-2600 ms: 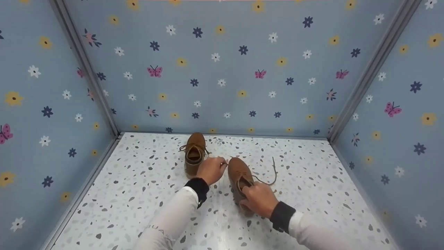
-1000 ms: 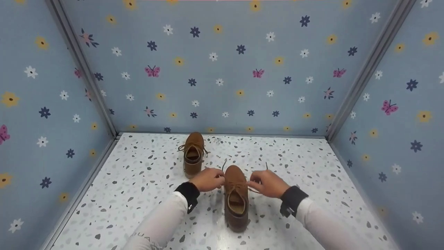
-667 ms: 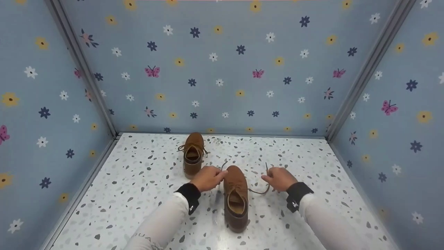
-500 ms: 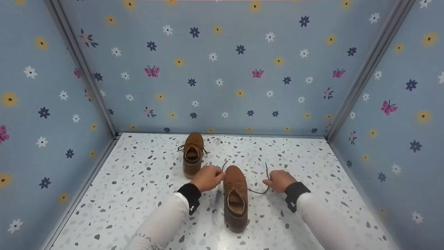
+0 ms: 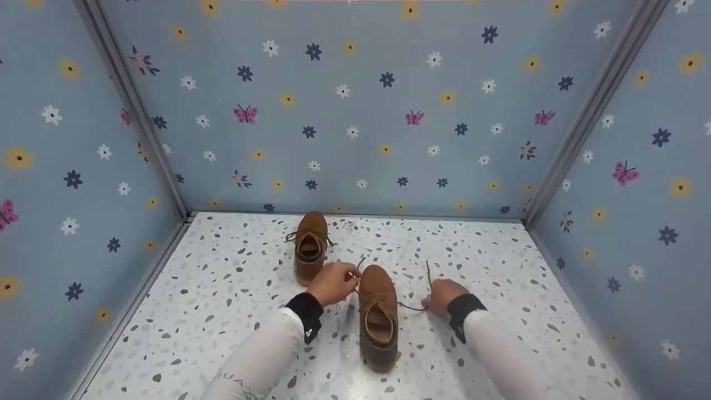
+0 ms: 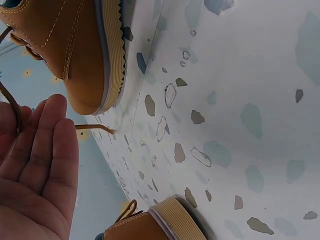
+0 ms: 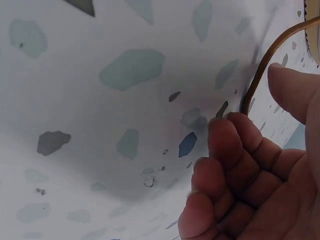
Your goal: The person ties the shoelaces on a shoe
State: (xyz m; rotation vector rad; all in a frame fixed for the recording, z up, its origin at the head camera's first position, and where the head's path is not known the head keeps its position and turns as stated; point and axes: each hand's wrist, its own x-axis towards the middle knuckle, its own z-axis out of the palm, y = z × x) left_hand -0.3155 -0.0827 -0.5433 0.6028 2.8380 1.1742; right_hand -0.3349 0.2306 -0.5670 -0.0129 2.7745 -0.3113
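A brown lace-up shoe (image 5: pixel 377 283) stands upright on the speckled floor between my hands, toe away from me. My left hand (image 5: pixel 332 283) is by its toe and holds the left shoelace (image 6: pixel 95 127) between thumb and fingers. That lace's free end sticks out past the fingers. To the shoe's right, my right hand (image 5: pixel 446 295) is beside the right shoelace (image 5: pixel 411 307). In the right wrist view the thumb is apart from the loosely bent fingers (image 7: pixel 227 145), and the lace (image 7: pixel 270 52) runs behind the index fingertip without being pinched.
A matching brown shoe (image 5: pixel 309 265), its lace tied in a bow, stands farther back on the left, close to my left hand. Blue floral panels (image 5: pixel 355 111) enclose the speckled white floor (image 5: pixel 222 311) at the back and both sides.
The shoe was turned straight and drawn nearer to me. My right hand left the shoe's opening, moved right, and has since dropped lower along the lace. My left hand stays near the toe.
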